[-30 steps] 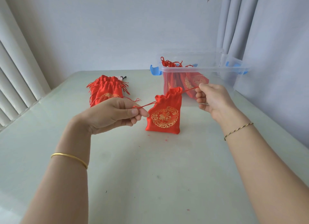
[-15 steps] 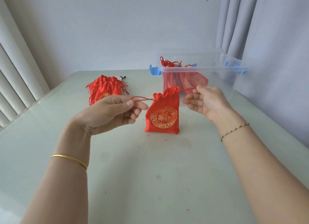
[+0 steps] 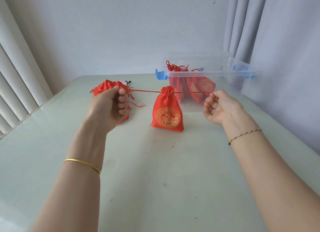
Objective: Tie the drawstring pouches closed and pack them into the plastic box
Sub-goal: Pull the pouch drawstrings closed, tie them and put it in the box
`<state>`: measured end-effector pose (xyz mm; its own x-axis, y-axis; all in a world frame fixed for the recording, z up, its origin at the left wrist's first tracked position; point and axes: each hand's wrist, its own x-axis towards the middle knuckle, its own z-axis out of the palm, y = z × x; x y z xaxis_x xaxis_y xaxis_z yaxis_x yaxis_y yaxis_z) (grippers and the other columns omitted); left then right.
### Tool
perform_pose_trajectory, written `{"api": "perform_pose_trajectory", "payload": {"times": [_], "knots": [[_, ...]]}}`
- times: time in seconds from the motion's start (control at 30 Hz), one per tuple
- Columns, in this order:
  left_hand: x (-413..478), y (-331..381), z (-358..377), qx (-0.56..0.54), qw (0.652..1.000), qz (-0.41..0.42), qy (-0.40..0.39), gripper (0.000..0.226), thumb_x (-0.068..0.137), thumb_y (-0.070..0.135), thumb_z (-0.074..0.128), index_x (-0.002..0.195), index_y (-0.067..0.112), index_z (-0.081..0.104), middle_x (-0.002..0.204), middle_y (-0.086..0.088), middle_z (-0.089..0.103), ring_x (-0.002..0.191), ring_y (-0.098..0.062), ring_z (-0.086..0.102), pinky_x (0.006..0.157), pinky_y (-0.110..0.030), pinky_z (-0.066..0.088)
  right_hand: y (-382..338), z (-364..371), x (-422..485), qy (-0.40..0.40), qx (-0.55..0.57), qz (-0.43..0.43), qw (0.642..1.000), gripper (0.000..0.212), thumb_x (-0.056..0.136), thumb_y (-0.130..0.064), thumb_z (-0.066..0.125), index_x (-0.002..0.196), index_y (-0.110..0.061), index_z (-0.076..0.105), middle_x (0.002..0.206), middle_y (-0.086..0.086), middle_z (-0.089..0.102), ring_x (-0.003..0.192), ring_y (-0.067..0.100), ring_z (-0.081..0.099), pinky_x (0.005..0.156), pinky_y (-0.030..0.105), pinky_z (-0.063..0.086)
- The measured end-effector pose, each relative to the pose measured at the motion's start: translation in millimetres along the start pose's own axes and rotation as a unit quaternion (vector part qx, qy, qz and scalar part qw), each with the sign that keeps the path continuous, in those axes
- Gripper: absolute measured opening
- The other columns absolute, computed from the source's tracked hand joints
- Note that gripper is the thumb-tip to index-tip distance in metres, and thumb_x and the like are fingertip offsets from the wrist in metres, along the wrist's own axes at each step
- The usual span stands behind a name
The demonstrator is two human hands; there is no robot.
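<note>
Left hand (image 3: 110,105), right hand (image 3: 220,107) fingers pinch taut drawstring (image 3: 147,91), pouch (image 3: 167,112) cinched

One cam only, head-worn, wide-angle, so no shared ground w/ a 2nd view. Looks fwd and down over the counter (image 3: 155,188) from the near edge, twd the far wall (image 3: 129,32). Both forearms run up from the bottom corners; left hand (image 3: 110,107) and right hand (image 3: 220,108) sit mid-frame, close to the lens. Blinds (image 3: 15,86) at left edge, curtain (image 3: 277,41) at right. Edges bow w/ lens distortion.
</note>
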<state>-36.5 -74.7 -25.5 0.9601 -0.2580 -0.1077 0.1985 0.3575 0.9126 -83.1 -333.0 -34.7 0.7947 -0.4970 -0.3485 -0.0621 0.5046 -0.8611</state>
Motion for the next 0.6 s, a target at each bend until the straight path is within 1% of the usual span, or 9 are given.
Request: {"api": "perform_pose_trajectory", "payload": {"times": [0.07,0.17,0.2,0.23,0.33,0.4,0.47,0.53,0.6], "knots": [[-2,4,4,0.048,0.996,0.071,-0.003,0.036,0.100,0.028,0.034,0.068,0.020,0.051,0.067,0.006,0.053,0.058,-0.008,0.045,0.051,-0.018,0.034,-6,1,-5,-0.011,-0.015,-0.037,0.999,0.027,0.090,-0.020,0.045,0.063,-0.020,0.050,0.051,-0.007,0.051,0.056,0.010,0.046,0.054,0.020,0.040],[-11,12,17,0.095,0.980,0.163,-0.060,0.035,0.101,0.029,0.033,0.075,0.021,0.055,0.104,0.006,0.067,0.097,-0.009,0.060,0.083,-0.027,0.041,-16,10,-20,-0.050,-0.052,-0.115,0.991,0.027,0.091,-0.021,0.048,0.065,-0.020,0.054,0.043,-0.010,0.051,0.052,0.009,0.047,0.052,0.019,0.042],[-15,13,24,0.102,0.976,0.176,-0.080,0.035,0.101,0.028,0.032,0.077,0.021,0.057,0.106,0.006,0.068,0.103,-0.010,0.061,0.090,-0.030,0.041,-18,15,-27,-0.068,-0.063,-0.141,0.986,0.027,0.091,-0.021,0.049,0.065,-0.019,0.055,0.045,-0.009,0.052,0.052,0.009,0.047,0.053,0.019,0.042],[-19,14,31,0.109,0.973,0.181,-0.094,0.036,0.101,0.026,0.032,0.079,0.020,0.060,0.101,0.004,0.070,0.101,-0.012,0.064,0.092,-0.032,0.042,-20,20,-35,-0.089,-0.073,-0.164,0.980,0.027,0.091,-0.022,0.050,0.065,-0.019,0.057,0.047,-0.009,0.052,0.053,0.009,0.048,0.054,0.019,0.043],[-28,11,48,0.145,0.963,0.182,-0.133,0.025,0.098,0.016,0.042,0.090,0.013,0.065,0.080,0.002,0.064,0.075,-0.013,0.066,0.081,-0.027,0.052,-23,32,-58,-0.153,-0.088,-0.213,0.961,0.028,0.092,-0.024,0.052,0.066,-0.020,0.061,0.051,-0.009,0.053,0.056,0.009,0.049,0.061,0.021,0.043],[-32,9,53,0.197,0.950,0.182,-0.160,0.018,0.093,0.009,0.050,0.098,0.012,0.067,0.074,0.002,0.059,0.065,-0.009,0.059,0.071,-0.022,0.052,-23,37,-70,-0.178,-0.099,-0.234,0.951,0.029,0.093,-0.025,0.052,0.067,-0.020,0.063,0.051,-0.009,0.054,0.056,0.008,0.049,0.063,0.020,0.042],[-34,7,57,0.253,0.935,0.177,-0.172,0.017,0.091,0.008,0.054,0.099,0.013,0.067,0.067,0.003,0.056,0.059,-0.007,0.053,0.067,-0.019,0.050,-22,41,-79,-0.195,-0.117,-0.251,0.941,0.027,0.093,-0.024,0.053,0.068,-0.019,0.064,0.051,-0.010,0.055,0.055,0.006,0.050,0.061,0.019,0.041],[-37,6,62,0.298,0.921,0.185,-0.169,0.012,0.089,0.009,0.058,0.096,0.011,0.068,0.071,-0.004,0.057,0.055,-0.006,0.048,0.061,-0.016,0.047,-19,44,-85,-0.219,-0.138,-0.271,0.927,0.027,0.092,-0.023,0.053,0.069,-0.018,0.065,0.051,-0.010,0.056,0.056,0.007,0.050,0.061,0.018,0.040],[-38,4,66,0.330,0.908,0.200,-0.163,0.010,0.087,0.011,0.061,0.091,0.006,0.068,0.078,-0.014,0.054,0.053,-0.007,0.044,0.055,-0.015,0.043,-16,47,-89,-0.237,-0.158,-0.291,0.913,0.031,0.092,-0.022,0.054,0.064,-0.020,0.066,0.059,-0.007,0.059,0.060,0.007,0.050,0.063,0.019,0.039]]}}
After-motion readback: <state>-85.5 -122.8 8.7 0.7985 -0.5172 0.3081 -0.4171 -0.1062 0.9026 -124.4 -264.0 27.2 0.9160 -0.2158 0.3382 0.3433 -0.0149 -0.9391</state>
